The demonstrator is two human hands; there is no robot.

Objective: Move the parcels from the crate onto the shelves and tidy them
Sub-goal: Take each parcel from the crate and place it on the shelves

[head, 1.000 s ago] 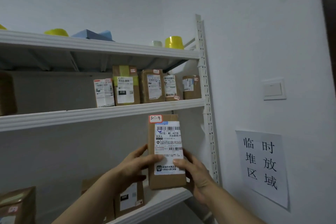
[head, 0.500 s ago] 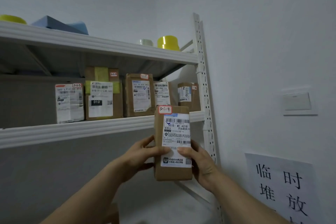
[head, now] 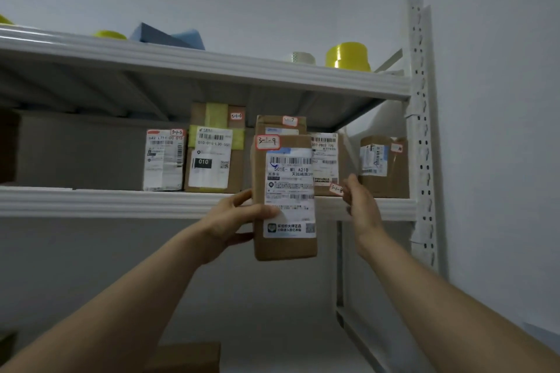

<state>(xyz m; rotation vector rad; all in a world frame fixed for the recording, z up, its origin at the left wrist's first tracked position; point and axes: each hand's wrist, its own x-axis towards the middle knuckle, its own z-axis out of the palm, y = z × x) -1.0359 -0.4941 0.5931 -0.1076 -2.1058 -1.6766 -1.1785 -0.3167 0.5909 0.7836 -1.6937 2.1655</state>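
Parcel (head: 285, 197) tagged 3-1-9 is held upright in the air, in front of the front edge of the middle shelf (head: 121, 203) towards its right end. Its top half covers part of the row standing there. The left grip (head: 233, 218) grasps it by the lower left side: the thumb lies across the front face at the label's lower left corner, and the fingers wrap round behind, mostly hidden.

The right grip (head: 360, 206) is apart from this parcel, raised just to its right at the shelf's front edge. Its fingertips are at the small red-edged tag on the lower corner of the 3-1-8 parcel (head: 325, 160). I cannot tell whether they touch or pinch it, or whether this grip is released or clenched.

On the middle shelf, from left to right, stand the white-labelled 3-1-5 parcel (head: 163, 160), the yellow-taped 3-1-6 parcel (head: 212, 154), a parcel (head: 280, 124) showing only its top above the held one, the 3-1-8 parcel, and a last parcel (head: 383, 166) near the right upright (head: 422, 130), its tag too blurred to read. The shelf's left part is dim.

On the top shelf (head: 181, 57), only the upper parts of a yellow tape roll (head: 348, 56), a pale roll (head: 303, 57) and blue items (head: 169, 36) show over the edge. A carton (head: 188, 357) is cut off by the frame's bottom edge.
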